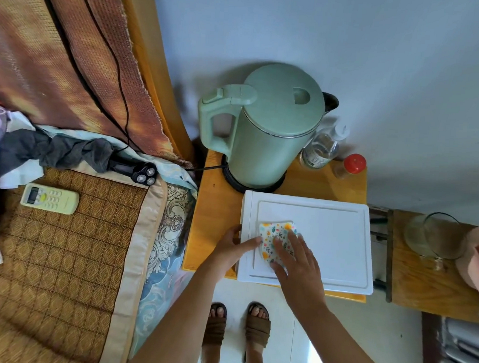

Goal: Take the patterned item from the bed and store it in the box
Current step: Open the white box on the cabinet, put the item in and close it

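White plastic marks the box (327, 237), a flat lidded case lying on a yellow wooden bedside table (217, 208), with its lid closed. On the lid's left part lies the patterned item (274, 235), a small pale cloth printed with orange, yellow and green leaves and flowers, not yet inside the box. The right hand (297, 266) rests flat on this cloth, fingers spread and extended, pressing down rather than pinching it. The left hand (232, 249) sits at the box's left edge, its fingers lying open on the lid just beside the cloth and its thumb against the side; it grips nothing that can be seen. Behind the box stands a pale green electric kettle (264, 126) on its black base, and to its right a clear bottle (323, 148) and a small jar with a red cap (351, 165). Further right, a glass pitcher (437, 235) stands on another wooden surface. To the left, on the bed's woven mat (75, 241), lie a cream remote control (49, 198), a black electric shaver (140, 172) and a grey crumpled garment (55, 149). Below, two feet in brown sandals (238, 327) stand on a pale tiled floor.
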The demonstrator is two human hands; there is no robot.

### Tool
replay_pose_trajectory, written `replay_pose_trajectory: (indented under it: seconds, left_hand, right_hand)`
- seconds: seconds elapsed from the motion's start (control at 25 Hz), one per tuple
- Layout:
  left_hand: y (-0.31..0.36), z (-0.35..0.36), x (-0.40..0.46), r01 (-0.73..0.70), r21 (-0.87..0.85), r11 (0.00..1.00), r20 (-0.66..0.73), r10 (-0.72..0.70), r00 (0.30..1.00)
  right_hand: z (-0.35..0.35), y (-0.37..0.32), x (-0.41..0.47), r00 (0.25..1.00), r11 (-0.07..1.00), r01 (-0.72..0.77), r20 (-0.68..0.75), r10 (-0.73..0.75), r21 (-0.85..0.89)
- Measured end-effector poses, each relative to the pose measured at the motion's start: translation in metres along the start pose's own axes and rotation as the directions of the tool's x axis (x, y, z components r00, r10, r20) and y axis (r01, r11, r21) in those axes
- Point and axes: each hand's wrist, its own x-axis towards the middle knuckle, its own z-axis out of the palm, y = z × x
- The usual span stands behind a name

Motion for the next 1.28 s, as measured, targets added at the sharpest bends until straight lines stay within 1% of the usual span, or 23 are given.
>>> replay_pose_trajectory:
  seconds: [0.16, 0.24, 0.32, 0.44, 0.52, 0.6, 0.64, 0.68, 0.72, 0.76, 0.8, 0.84, 0.88, 0.92, 0.96, 1.0, 1.08, 1.12, 1.16, 1.2, 1.28]
  left_hand:
    - [-0.003, -0.009, 0.002, -0.027, -0.048, 0.999, 0.032, 0.028, 0.999]
    - [-0.003, -0.021, 0.003, -0.067, -0.073, 0.995, 0.056, 0.071, 0.996]
    - [-0.002, -0.040, -0.001, -0.098, -0.067, 0.993, 0.039, 0.100, 0.994]
    - [0.000, -0.072, -0.015, -0.113, 0.042, 0.993, -0.059, 0.115, 0.992]
    - [0.002, -0.087, -0.023, -0.134, 0.095, 0.986, -0.042, 0.139, 0.989]
    - [0.004, -0.090, -0.026, -0.105, 0.163, 0.981, -0.035, 0.112, 0.993]
    - [0.007, -0.087, -0.026, -0.071, 0.221, 0.973, -0.087, 0.092, 0.992]
    - [0.009, -0.081, -0.027, -0.039, 0.297, 0.954, -0.192, 0.100, 0.976]
    - [0.010, -0.072, -0.029, -0.038, 0.390, 0.920, -0.314, 0.172, 0.934]
    - [0.010, -0.060, -0.032, -0.087, 0.492, 0.866, -0.405, 0.317, 0.858]
    - [0.011, -0.046, -0.036, -0.149, 0.605, 0.782, -0.429, 0.477, 0.767]
    - [0.013, -0.031, -0.039, -0.194, 0.680, 0.707, -0.404, 0.582, 0.706]
    - [0.015, -0.016, -0.042, -0.220, 0.708, 0.671, -0.373, 0.620, 0.691]
    - [0.016, -0.003, -0.044, -0.230, 0.709, 0.666, -0.352, 0.618, 0.703]
    - [0.016, 0.007, -0.046, -0.230, 0.691, 0.685, -0.343, 0.592, 0.730]
    - [0.015, 0.012, -0.047, -0.224, 0.645, 0.731, -0.344, 0.539, 0.769]
    - [0.014, 0.016, -0.048, -0.181, 0.416, 0.891, -0.361, 0.345, 0.866]
    - [0.011, 0.015, -0.048, -0.154, 0.294, 0.943, -0.364, 0.259, 0.895]
    - [0.009, 0.013, -0.049, -0.139, 0.226, 0.964, -0.380, 0.219, 0.899]
    - [0.009, 0.010, -0.052, -0.137, 0.209, 0.968, -0.415, 0.214, 0.884]
    - [0.011, -0.001, -0.057, -0.142, 0.233, 0.962, -0.517, 0.246, 0.819]
  right_hand:
    - [0.002, 0.001, 0.002, 1.000, 1.000, 0.001, -0.002, -0.001, 0.006]
    - [0.003, 0.002, 0.003, 1.000, 1.000, -0.015, 0.015, 0.015, 0.024]
    - [0.004, 0.002, 0.004, 0.999, 0.999, -0.023, 0.033, 0.022, 0.026]
    - [0.003, 0.001, 0.004, 0.999, 0.999, -0.033, 0.035, 0.032, 0.030]
    - [0.002, -0.001, 0.005, 0.998, 0.999, -0.046, 0.042, 0.045, 0.027]
    - [0.000, -0.003, 0.005, 0.998, 0.999, -0.048, 0.036, 0.047, 0.015]
    - [-0.001, -0.003, 0.005, 0.998, 0.999, -0.052, 0.033, 0.052, 0.009]
    - [-0.002, -0.004, 0.005, 0.998, 0.998, -0.061, 0.033, 0.061, 0.007]
    - [-0.003, -0.005, 0.005, 0.997, 0.997, -0.072, 0.036, 0.072, 0.011]
    - [-0.004, -0.006, 0.005, 0.996, 0.997, -0.080, 0.039, 0.079, 0.022]
    - [-0.005, -0.007, 0.005, 0.996, 0.996, -0.084, 0.040, 0.083, 0.039]
    - [-0.006, -0.009, 0.005, 0.995, 0.994, -0.088, 0.042, 0.086, 0.063]
    - [-0.006, -0.012, 0.005, 0.995, 0.991, -0.092, 0.047, 0.088, 0.095]
    - [-0.007, -0.015, 0.005, 0.995, 0.987, -0.096, 0.054, 0.090, 0.131]
    - [-0.007, -0.019, 0.006, 0.994, 0.981, -0.101, 0.062, 0.092, 0.168]
    - [-0.006, -0.023, 0.006, 0.993, 0.972, -0.104, 0.069, 0.091, 0.212]
    - [-0.007, -0.032, 0.006, 0.995, 0.945, -0.081, 0.082, 0.057, 0.317]
    - [-0.008, -0.036, 0.005, 0.995, 0.935, -0.058, 0.101, 0.023, 0.350]
    - [-0.008, -0.039, 0.004, 0.992, 0.929, -0.037, 0.123, -0.010, 0.367]
    - [-0.009, -0.040, 0.002, 0.990, 0.928, -0.024, 0.136, -0.029, 0.372]
    - [-0.010, -0.036, 0.000, 0.991, 0.940, -0.031, 0.136, -0.017, 0.341]
